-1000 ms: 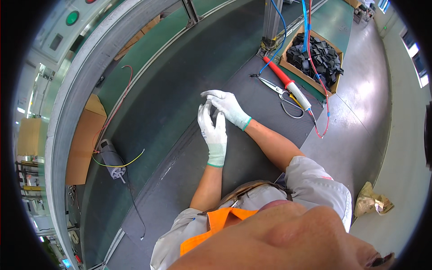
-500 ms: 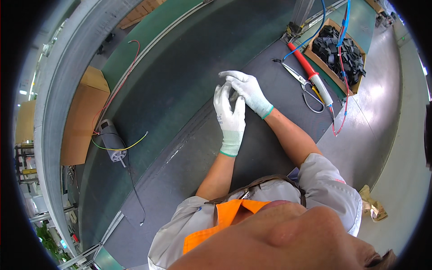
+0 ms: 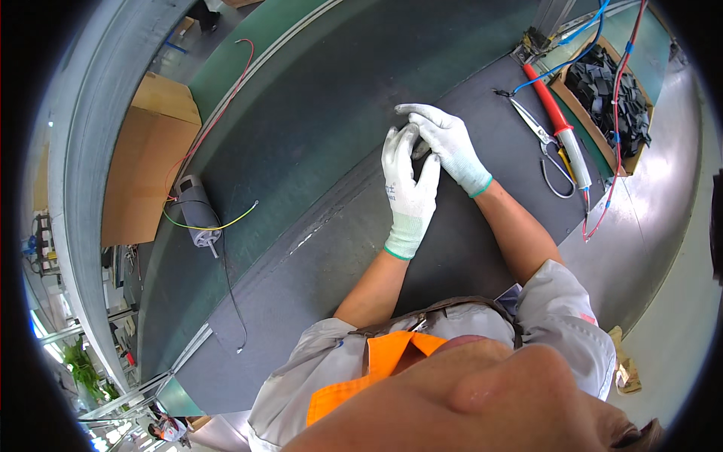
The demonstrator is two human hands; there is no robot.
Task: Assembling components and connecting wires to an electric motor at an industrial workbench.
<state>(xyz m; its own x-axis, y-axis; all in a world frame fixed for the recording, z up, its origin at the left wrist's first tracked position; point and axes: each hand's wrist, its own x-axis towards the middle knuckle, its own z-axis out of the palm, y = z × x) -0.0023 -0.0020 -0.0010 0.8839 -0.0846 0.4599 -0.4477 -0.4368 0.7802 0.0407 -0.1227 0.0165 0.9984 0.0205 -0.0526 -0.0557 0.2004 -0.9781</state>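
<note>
White knit gloves with green cuffs cover both my hands, which meet over the dark work surface. My left hand (image 3: pixel 408 179) has its fingers up and loosely bent, with the thumb apart from them. Against its fingertips rests my right hand (image 3: pixel 446 143), index finger stretched out to the left. I see nothing held in either hand, though the space between the palms is partly hidden. Grey smudges mark the glove fingertips. To the left lies a grey cylindrical motor (image 3: pixel 197 213) with a shaft and thin wires. Scissors (image 3: pixel 544 139) lie to the right of my right hand.
Beside the scissors lies a red-and-grey handled tool (image 3: pixel 556 113) with a cable. A cardboard box of black pieces (image 3: pixel 611 94) stands at the far right. Blue and red cords hang near it. Left of the green belt (image 3: pixel 301 98) stands a brown carton (image 3: pixel 143 169).
The view has turned, so the bench things sit differently in the picture. My hands stay together in nearly the same pose, fingers shifting slightly.
</note>
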